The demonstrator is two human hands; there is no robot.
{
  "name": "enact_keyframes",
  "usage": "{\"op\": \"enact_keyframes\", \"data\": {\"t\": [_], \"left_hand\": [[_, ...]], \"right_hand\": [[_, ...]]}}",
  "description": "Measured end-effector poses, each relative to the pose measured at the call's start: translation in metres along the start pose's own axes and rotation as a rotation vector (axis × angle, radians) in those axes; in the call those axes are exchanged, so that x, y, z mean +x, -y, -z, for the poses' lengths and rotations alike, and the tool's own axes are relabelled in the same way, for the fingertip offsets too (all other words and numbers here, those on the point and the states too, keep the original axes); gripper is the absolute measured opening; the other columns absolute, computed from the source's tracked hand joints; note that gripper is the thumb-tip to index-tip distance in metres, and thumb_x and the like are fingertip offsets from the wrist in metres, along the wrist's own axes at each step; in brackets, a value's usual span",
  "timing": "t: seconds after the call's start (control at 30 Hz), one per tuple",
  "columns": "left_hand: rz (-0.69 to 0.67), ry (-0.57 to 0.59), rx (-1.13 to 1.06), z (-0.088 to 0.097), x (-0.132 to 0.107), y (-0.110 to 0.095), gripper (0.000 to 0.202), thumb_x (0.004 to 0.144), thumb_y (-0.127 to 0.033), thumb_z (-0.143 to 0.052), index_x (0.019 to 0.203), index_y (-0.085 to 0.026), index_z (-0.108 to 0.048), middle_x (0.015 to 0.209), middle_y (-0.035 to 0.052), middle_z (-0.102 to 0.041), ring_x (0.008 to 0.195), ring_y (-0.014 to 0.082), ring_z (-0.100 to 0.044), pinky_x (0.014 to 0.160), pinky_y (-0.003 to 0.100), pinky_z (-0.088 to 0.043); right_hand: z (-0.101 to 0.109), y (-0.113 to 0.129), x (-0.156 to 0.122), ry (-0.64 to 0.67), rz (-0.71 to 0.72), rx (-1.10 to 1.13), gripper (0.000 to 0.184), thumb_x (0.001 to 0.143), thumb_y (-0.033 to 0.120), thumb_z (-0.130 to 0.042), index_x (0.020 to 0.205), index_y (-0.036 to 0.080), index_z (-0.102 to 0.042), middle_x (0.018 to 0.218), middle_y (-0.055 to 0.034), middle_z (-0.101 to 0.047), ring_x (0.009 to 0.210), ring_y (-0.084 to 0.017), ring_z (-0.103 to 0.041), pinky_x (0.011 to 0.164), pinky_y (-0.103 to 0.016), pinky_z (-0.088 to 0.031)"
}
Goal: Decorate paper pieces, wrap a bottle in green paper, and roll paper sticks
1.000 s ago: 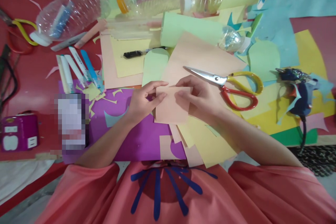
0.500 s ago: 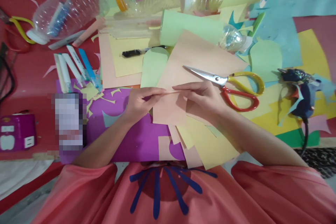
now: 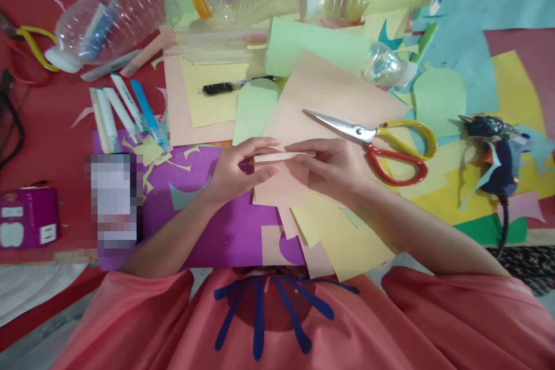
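Both my hands pinch a small peach paper piece (image 3: 277, 182) over the purple sheet (image 3: 225, 225). My left hand (image 3: 236, 170) grips its left edge with thumb and fingers closed. My right hand (image 3: 332, 165) holds its right side, fingers pressed along the top, where a narrow strip of the paper is folded over. Red-and-yellow scissors (image 3: 381, 139) lie just beyond my right hand on a larger peach sheet (image 3: 321, 92).
Coloured paper sheets and scraps cover the red table (image 3: 47, 127). Clear plastic bottles (image 3: 113, 11) lie at the back. Several glue sticks and markers (image 3: 125, 110) sit at left, a black marker (image 3: 225, 88) behind, a glue gun (image 3: 498, 150) at right, a purple socket box (image 3: 28, 219) at the left edge.
The paper's top edge was raised and turned over; it now lies as a narrow folded strip under my fingertips. Both hands stayed in place.
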State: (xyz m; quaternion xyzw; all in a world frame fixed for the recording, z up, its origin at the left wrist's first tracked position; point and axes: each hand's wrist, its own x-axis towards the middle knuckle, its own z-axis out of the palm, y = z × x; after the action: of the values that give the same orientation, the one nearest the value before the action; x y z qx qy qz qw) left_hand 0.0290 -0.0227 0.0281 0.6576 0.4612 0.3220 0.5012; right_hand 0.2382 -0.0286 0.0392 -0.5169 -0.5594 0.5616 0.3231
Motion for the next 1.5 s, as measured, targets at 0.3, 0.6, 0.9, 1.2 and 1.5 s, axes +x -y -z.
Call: {"op": "enact_keyframes", "data": {"t": [0.3, 0.6, 0.9, 1.2, 1.5], "left_hand": [[0.011, -0.010, 0.129, 0.0000, 0.0022, -0.0014, 0.031, 0.081, -0.048, -0.066, 0.097, -0.024, -0.077, 0.083, 0.0011, -0.077, 0.046, 0.0059, -0.049, 0.043, 0.018, -0.035], [0.055, 0.010, 0.044, -0.0011, 0.0008, 0.0002, 0.037, 0.080, -0.054, -0.066, 0.095, -0.023, -0.078, 0.090, 0.0033, -0.077, 0.060, 0.0099, -0.062, 0.050, 0.018, -0.043], [0.049, -0.075, -0.044, -0.0039, -0.0008, 0.0023, 0.030, 0.078, -0.047, -0.072, 0.087, -0.019, -0.073, 0.075, 0.0015, -0.074, 0.058, 0.0086, -0.059, 0.050, 0.018, -0.042], [-0.010, -0.114, -0.004, -0.0039, -0.0006, 0.0011, 0.026, 0.079, -0.044, -0.071, 0.083, -0.018, -0.067, 0.068, -0.0007, -0.069, 0.057, 0.0080, -0.056, 0.052, 0.018, -0.042], [-0.040, -0.088, 0.018, -0.0044, 0.0009, 0.0006, 0.028, 0.081, -0.045, -0.069, 0.083, -0.017, -0.069, 0.067, -0.0005, -0.069, 0.049, 0.0052, -0.050, 0.044, 0.016, -0.036]], "right_hand": [[-0.0011, -0.0105, -0.0014, -0.004, 0.060, -0.012, 0.020, 0.079, 0.031, -0.066, 0.091, 0.017, -0.076, 0.087, -0.0069, -0.075, 0.068, -0.013, -0.062, 0.062, -0.027, -0.049], [-0.0011, -0.0087, -0.0035, 0.001, 0.046, 0.008, 0.023, 0.081, 0.038, -0.067, 0.088, 0.018, -0.076, 0.085, -0.0070, -0.075, 0.068, -0.014, -0.063, 0.061, -0.028, -0.049], [-0.0001, -0.0062, -0.0041, -0.035, 0.067, 0.016, 0.017, 0.080, 0.033, -0.068, 0.086, 0.020, -0.077, 0.084, -0.0049, -0.076, 0.071, -0.014, -0.066, 0.062, -0.027, -0.051], [0.0010, -0.0053, -0.0036, -0.049, 0.091, 0.013, 0.013, 0.080, 0.027, -0.068, 0.087, 0.020, -0.077, 0.086, -0.0047, -0.076, 0.074, -0.014, -0.068, 0.065, -0.025, -0.054], [0.0001, -0.0117, -0.0021, -0.037, 0.146, 0.011, 0.014, 0.082, 0.027, -0.066, 0.088, 0.019, -0.076, 0.087, -0.0034, -0.077, 0.076, -0.013, -0.069, 0.065, -0.023, -0.052]]}}
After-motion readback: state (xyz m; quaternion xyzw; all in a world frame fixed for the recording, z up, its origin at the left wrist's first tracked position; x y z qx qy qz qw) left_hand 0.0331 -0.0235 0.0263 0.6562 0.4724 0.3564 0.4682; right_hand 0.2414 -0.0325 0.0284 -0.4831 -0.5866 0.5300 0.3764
